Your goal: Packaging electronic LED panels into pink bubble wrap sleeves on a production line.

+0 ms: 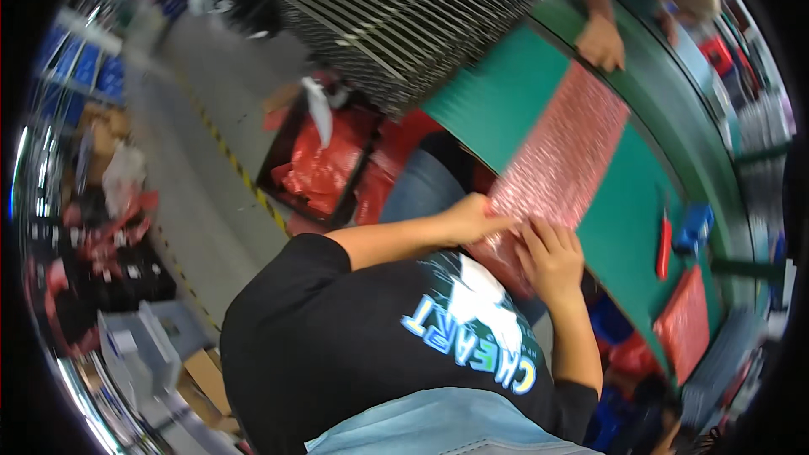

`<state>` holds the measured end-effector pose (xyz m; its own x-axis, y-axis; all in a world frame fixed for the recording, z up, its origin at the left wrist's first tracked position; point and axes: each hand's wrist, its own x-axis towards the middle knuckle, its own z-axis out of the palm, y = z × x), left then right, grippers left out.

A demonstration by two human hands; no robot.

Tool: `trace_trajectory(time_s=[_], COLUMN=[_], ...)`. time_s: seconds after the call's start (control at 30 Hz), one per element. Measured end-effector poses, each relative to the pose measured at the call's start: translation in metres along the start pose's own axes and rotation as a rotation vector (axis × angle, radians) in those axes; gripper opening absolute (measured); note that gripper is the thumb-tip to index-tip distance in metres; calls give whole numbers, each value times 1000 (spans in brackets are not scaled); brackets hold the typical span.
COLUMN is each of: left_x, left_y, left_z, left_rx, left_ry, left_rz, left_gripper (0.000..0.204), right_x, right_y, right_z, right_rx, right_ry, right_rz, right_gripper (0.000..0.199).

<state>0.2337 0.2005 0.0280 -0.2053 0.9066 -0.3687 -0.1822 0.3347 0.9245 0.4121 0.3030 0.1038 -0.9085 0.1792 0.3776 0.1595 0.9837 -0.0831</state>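
Observation:
A long pink bubble-wrap bag point(560, 139) lies slantwise across the green worktop point(497, 88), its near end hanging over the edge toward my body. My left hand point(472, 220) pinches the left side of that near end. On the right side, my right hand point(552, 259) bends its fingers over the bubble wrap and grips it close to the left fingers. What is inside the bag, if anything, cannot be made out. A co-worker's hand point(601, 44) rests by the bag's far end.
Black slatted trays point(413, 13) are stacked at the far left of the worktop. A black crate point(278, 156) of red plastic stands on the floor to the left. On the right lie a red-handled tool point(664, 248), a blue object point(694, 227) and more red bubble wrap point(684, 320).

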Motion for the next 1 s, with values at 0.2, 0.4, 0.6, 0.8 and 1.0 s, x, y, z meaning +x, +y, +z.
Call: trace_trajectory(time_s=[0.2,0.4,0.6,0.8,1.0], left_x=[12,20,13,32,38], left_y=[-28,-28,-18,-42,-47], left_z=[-3,3,-7,4,8], left_rx=[-41,-59,49,0,-47], left_ry=[30,47,3,30,9], left_rz=[178,295,208,400,534], left_gripper=[30,31,35,38,32], right_x=[115,256,312,314,295], right_y=[-18,-71,-105,-111,-103], right_z=[-37,3,12,18,16], right_rx=[310,419,76,74,232], right_ry=[-1,123,-183,-238,-56], right_rz=[-96,-94,-2,-31,-18], right_gripper=[32,9,10,16,16])
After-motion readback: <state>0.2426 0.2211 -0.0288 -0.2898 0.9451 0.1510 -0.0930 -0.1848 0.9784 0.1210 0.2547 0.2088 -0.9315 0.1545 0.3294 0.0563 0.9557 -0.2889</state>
